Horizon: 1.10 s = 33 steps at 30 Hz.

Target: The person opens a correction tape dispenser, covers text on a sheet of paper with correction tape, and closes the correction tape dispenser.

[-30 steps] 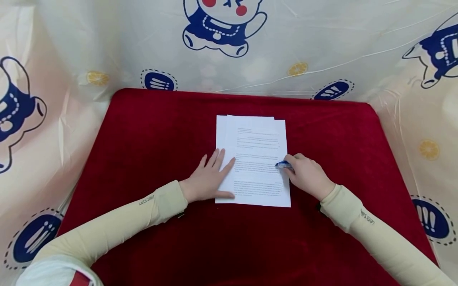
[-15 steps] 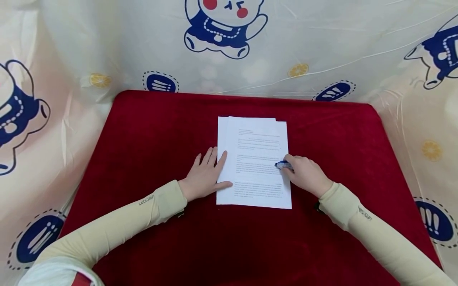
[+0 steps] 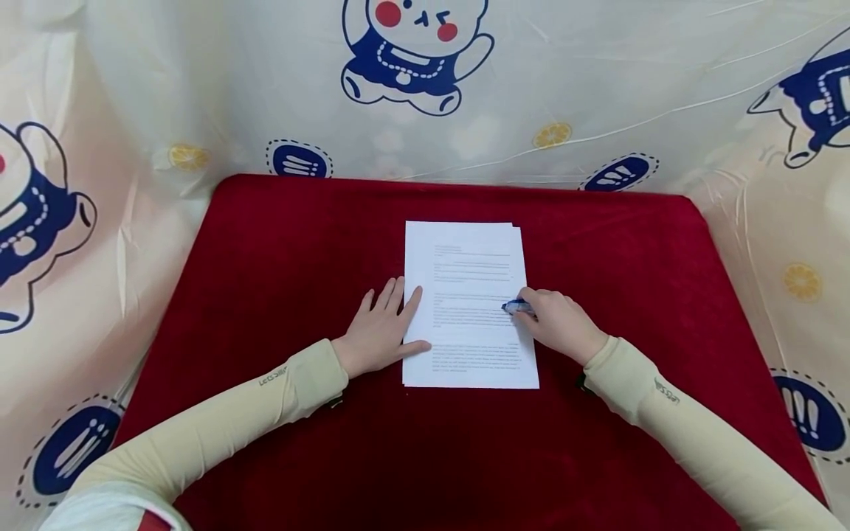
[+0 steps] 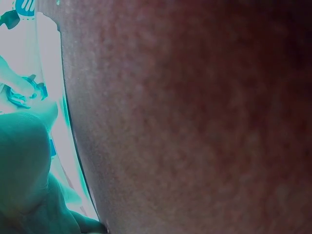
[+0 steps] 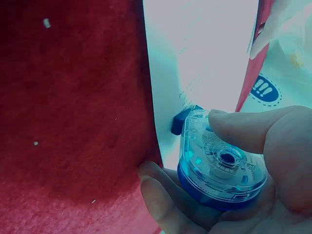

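A small stack of white printed sheets (image 3: 465, 232) lies on the red cloth, its edges slightly uneven at the top right. My left hand (image 3: 378, 328) lies flat at the stack's left edge, fingers spread, with the thumb and index finger on the paper. At the right edge my right hand (image 3: 564, 322) grips a correction tape dispenser (image 3: 518, 306), its tip over the printed lines. In the right wrist view the dispenser (image 5: 219, 161) has a clear round body, a blue base and a blue tip, with the thumb on top. Blurred brown fills most of the left wrist view.
The red cloth (image 3: 299, 236) covers the table. A pale patterned curtain (image 3: 232, 96) hangs behind it and along both sides. Small white specks (image 5: 46, 23) lie on the cloth in the right wrist view.
The top sheet has slid left, so the left edges now nearly line up. My right hand has shifted slightly left with the dispenser. My left hand drew back a little to the left.
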Available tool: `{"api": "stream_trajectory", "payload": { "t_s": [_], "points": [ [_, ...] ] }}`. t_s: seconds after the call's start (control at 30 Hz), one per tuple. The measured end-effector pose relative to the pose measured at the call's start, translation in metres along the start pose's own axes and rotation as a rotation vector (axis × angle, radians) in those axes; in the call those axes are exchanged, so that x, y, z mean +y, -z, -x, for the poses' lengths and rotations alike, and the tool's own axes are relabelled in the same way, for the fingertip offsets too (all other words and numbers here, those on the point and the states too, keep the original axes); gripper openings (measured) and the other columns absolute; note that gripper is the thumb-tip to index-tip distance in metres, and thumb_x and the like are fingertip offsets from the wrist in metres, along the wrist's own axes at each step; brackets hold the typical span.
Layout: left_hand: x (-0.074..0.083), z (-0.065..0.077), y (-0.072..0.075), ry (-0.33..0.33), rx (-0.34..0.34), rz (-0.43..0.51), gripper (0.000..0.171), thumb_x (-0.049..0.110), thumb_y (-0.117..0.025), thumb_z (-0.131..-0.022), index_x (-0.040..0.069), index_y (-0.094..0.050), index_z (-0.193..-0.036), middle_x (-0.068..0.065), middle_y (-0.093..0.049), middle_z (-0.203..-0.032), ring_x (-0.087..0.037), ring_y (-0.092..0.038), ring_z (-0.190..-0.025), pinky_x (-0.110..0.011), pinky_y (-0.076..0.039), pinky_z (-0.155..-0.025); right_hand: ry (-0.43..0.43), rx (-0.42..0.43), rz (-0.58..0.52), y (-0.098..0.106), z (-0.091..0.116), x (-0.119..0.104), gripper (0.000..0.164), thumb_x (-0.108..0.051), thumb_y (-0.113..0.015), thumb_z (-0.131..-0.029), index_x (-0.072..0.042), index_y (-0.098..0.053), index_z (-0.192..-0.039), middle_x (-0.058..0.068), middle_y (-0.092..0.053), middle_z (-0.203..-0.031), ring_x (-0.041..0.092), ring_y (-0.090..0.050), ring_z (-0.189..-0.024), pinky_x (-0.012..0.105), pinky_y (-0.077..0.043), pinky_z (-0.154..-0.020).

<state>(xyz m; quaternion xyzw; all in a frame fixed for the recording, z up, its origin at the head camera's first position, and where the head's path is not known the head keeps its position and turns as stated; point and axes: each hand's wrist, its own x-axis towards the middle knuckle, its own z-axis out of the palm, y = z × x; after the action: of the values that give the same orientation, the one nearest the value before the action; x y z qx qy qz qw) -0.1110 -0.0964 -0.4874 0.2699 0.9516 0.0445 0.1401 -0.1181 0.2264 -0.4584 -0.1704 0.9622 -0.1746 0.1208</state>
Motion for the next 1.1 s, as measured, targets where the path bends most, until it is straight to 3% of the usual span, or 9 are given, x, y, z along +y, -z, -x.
{"api": "stream_trajectory", "payload": {
  "t_s": [0.47,0.63,0.9,1.1],
  "points": [
    [0.0,-0.002,-0.002,-0.01,-0.011,0.063,0.102,0.071,-0.053,-0.098,0.008,-0.012,-0.168,-0.032,-0.013,-0.168,-0.045,-0.012,-0.158,-0.067,-0.02,-0.12,0.003,-0.006,-0.015,-0.002,-0.005,-0.002,0.019,-0.016,-0.07,-0.1,-0.001,-0.067,-0.11,0.009,-0.069,-0.092,0.014,-0.051,-0.059,0.028,-0.043,-0.053],
    [0.007,0.001,-0.001,0.007,0.001,0.079,0.112,0.076,-0.057,-0.093,0.009,-0.008,-0.168,-0.036,-0.012,-0.167,-0.05,-0.017,-0.156,-0.071,-0.024,-0.117,-0.008,-0.004,-0.018,-0.002,-0.007,-0.004,0.02,-0.017,-0.07,-0.1,-0.001,-0.067,-0.112,0.01,-0.07,-0.093,0.014,-0.052,-0.059,0.028,-0.043,-0.053],
    [0.022,0.017,-0.004,-0.136,0.009,0.029,0.139,0.086,-0.074,-0.07,0.013,-0.009,-0.169,-0.031,-0.004,-0.17,-0.057,-0.023,-0.151,-0.081,-0.028,-0.107,-0.028,0.001,-0.016,-0.002,-0.008,-0.004,0.022,-0.017,-0.07,-0.1,-0.001,-0.067,-0.114,0.011,-0.071,-0.097,0.015,-0.053,-0.061,0.028,-0.043,-0.053],
    [0.024,0.02,-0.006,-0.131,0.0,0.005,0.131,0.083,-0.072,-0.075,0.015,-0.01,-0.169,-0.027,-0.004,-0.171,-0.06,-0.023,-0.149,-0.081,-0.032,-0.104,-0.033,-0.006,-0.016,-0.003,-0.008,-0.005,0.024,-0.017,-0.07,-0.1,0.0,-0.067,-0.116,0.013,-0.071,-0.1,0.016,-0.055,-0.063,0.028,-0.044,-0.054]
  ]
}}
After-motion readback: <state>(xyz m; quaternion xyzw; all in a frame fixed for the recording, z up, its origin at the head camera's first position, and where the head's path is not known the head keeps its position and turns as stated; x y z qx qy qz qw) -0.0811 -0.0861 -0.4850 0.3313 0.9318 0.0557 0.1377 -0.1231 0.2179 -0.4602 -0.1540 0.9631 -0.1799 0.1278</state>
